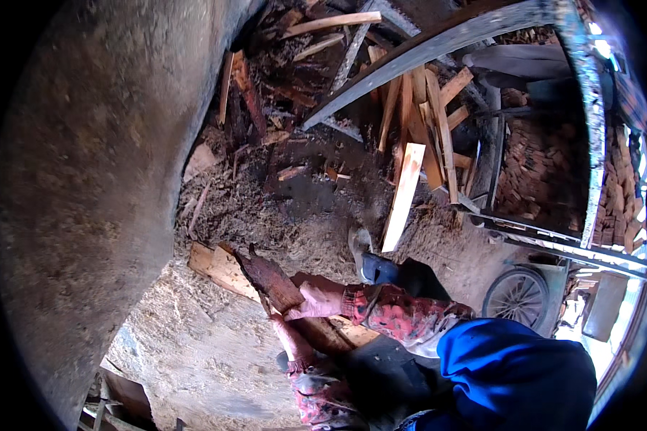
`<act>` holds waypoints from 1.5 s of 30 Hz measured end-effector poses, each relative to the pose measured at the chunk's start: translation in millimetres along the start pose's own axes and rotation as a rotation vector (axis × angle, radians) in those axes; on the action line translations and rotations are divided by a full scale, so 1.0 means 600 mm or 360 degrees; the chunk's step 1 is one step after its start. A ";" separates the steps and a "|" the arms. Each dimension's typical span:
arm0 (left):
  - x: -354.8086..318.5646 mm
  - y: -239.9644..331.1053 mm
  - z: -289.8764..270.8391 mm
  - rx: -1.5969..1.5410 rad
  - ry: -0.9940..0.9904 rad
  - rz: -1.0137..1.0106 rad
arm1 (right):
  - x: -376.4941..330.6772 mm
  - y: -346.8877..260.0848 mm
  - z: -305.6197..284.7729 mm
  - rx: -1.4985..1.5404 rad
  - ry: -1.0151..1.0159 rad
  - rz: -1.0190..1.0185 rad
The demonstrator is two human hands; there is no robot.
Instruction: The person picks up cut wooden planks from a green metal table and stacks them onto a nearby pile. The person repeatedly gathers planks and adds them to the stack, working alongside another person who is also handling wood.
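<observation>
A dark reddish-brown slab of rough bark (266, 280) lies slanted in front of me, with a jagged far end. My right hand (315, 297) is closed round its near end. Just below, my left hand (292, 339) reaches up to the same end, its fingers closed at the slab's lower edge and partly hidden. Beneath the bark and my hands stretches a longer pale split plank (226, 269), whose near part passes under my wrists. Both forearms wear red patterned sleeves.
A large stained curved surface (101, 144) fills the left. Split wood pieces (431, 122) lean behind a curved beam (438, 54), with one bright plank (405, 197) in front. A spoked wheel (516, 296) stands at right, below stacked wood (539, 172). Wood debris (287, 237) covers the ground.
</observation>
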State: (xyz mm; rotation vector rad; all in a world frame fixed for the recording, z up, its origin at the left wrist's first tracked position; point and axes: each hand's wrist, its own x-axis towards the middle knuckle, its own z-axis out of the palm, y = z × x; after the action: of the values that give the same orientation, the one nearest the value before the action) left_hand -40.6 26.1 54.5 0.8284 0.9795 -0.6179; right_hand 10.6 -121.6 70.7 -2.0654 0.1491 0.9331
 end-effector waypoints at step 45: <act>-0.616 0.200 0.583 0.0635 -0.0842 0.0893 | -0.635 -0.284 -0.527 0.0155 0.1175 -0.0638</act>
State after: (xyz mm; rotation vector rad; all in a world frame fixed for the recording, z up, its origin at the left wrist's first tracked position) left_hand 53.5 -166.0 531.5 1.1576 0.1190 -0.5043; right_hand -12.9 -328.8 550.9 -2.1451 0.1527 -0.0993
